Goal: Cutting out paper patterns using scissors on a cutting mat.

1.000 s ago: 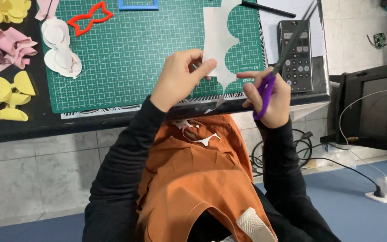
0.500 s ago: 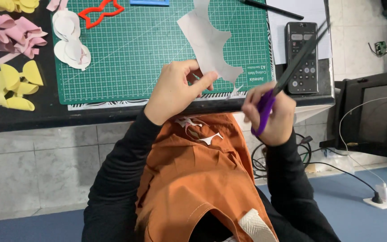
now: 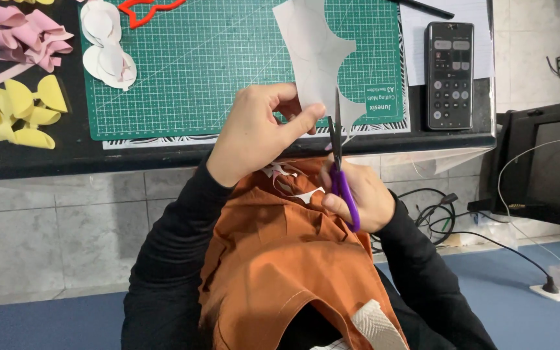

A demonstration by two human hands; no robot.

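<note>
We pinched the white sheet (image 3: 315, 55) in our left hand (image 3: 257, 133), held up over the green cutting mat (image 3: 228, 71) so the blades could reach its edge. Our right hand (image 3: 358, 198) gripped purple scissors (image 3: 338, 152) (blades nearly closed), offcuts on orange apron (image 3: 280, 259).

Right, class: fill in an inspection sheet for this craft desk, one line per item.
Surface: black table carrying a green cutting mat.
Job's things: white sheet, purple-handled scissors.
Clutter: pink foam bows, yellow foam bows, white cut-outs, red outline shape, calculator.
Hands: left hand pinches the sheet; right hand works the scissors.
Cables: black leads; white cable to a plug.
Surroundings: tiled wall, blue floor.
</note>
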